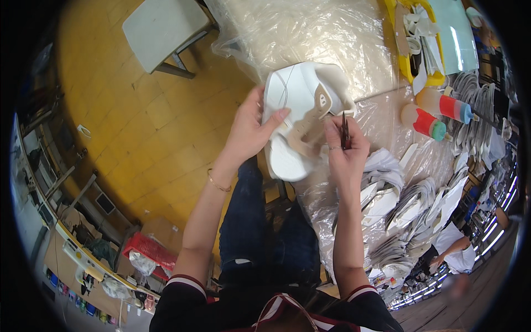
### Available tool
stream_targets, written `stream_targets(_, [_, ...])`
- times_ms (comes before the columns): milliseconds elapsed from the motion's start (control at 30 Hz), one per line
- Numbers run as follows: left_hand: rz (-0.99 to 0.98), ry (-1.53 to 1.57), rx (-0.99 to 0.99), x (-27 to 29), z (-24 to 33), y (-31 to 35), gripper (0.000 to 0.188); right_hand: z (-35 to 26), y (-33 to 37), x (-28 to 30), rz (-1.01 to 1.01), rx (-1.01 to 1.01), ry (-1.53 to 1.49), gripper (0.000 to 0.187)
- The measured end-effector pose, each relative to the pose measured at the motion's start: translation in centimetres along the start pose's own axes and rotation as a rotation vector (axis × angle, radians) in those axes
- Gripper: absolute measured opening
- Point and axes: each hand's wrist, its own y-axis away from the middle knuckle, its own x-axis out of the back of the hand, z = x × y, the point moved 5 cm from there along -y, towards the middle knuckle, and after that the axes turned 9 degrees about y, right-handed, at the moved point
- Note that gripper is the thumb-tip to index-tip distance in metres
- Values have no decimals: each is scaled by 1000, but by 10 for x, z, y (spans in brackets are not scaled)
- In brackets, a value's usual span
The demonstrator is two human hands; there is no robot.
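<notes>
A white shoe upper with tan perforated panels is held up over the table's near edge. My left hand grips its left side, thumb lying on the white face and fingers behind. Loose dark threads trail across the white part near that thumb. At the upper's right side, my right hand is closed, with thumb and finger by the tan edge. Small dark snips sit in that hand, tips pointing away from me. Whether the right fingertips also pinch a thread cannot be made out.
Clear plastic sheeting covers the table. Stacked white shoe pieces lie to the right, near two bottles with red bands. Behind them stands a yellow tray of scraps. A stool is at far left.
</notes>
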Motion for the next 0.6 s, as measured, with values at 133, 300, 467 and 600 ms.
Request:
stream_targets(133, [183,-644,-476,5,34,15,54,8,2,-18,-54,-71,-33,13])
stream_targets(300, [-93,-905,-676,-14,37,26,38,-9,2,-21,-97,-12,67,10])
stream_targets(467, [-72,-715,-636,-11,20,26,25,-30,7,-19,-178,236,264,17])
stream_targets(600, [-94,-546,-485,2,10,30,19,-25,15,-21,-201,278,247,27])
